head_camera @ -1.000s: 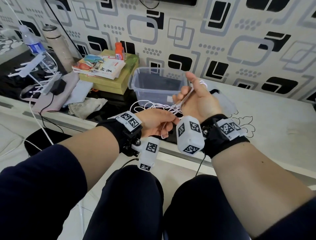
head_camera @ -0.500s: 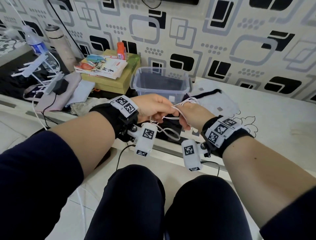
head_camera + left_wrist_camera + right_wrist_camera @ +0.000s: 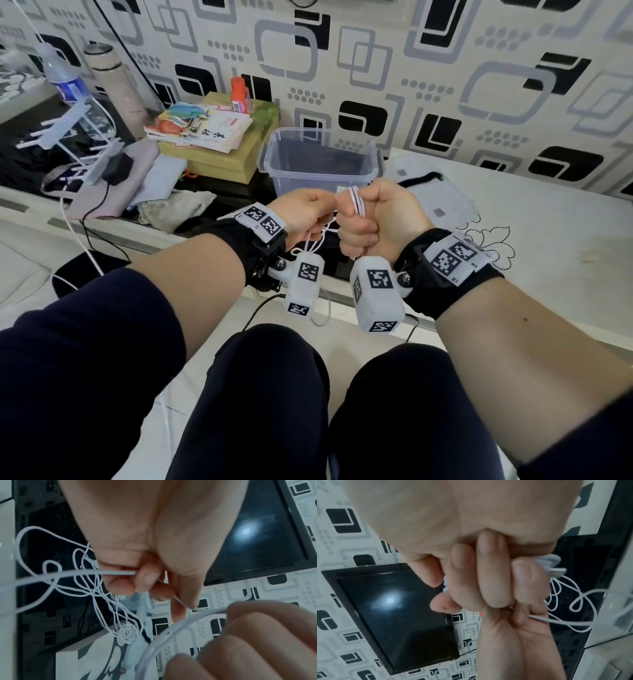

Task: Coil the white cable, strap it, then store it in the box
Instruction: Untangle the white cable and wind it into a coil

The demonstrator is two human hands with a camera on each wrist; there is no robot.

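The thin white cable (image 3: pixel 357 204) runs in a few loops over my right hand (image 3: pixel 371 222), which is closed in a fist round them. In the right wrist view the same fist (image 3: pixel 488 582) holds the loops with the plug end (image 3: pixel 557 571) sticking out. My left hand (image 3: pixel 308 213) is right beside it and pinches a strand (image 3: pixel 109 573). The loose remainder (image 3: pixel 96 588) hangs tangled below. Just behind both hands stands the clear plastic box (image 3: pixel 320 176) with nothing in it. A black strap (image 3: pixel 422 179) lies on the white tabletop to the box's right.
Left of the box sit a cardboard box (image 3: pixel 219 161) with booklets and an orange bottle (image 3: pixel 239 93). Further left are a water bottle (image 3: pixel 68 87), a flask (image 3: pixel 116 85), cloths and a black adapter (image 3: pixel 118 168). The white tabletop (image 3: pixel 531 246) stretches to the right.
My right hand has turned from thumb-up into a fist with cable loops over it. Both hands dipped, then rose close together in front of the box.
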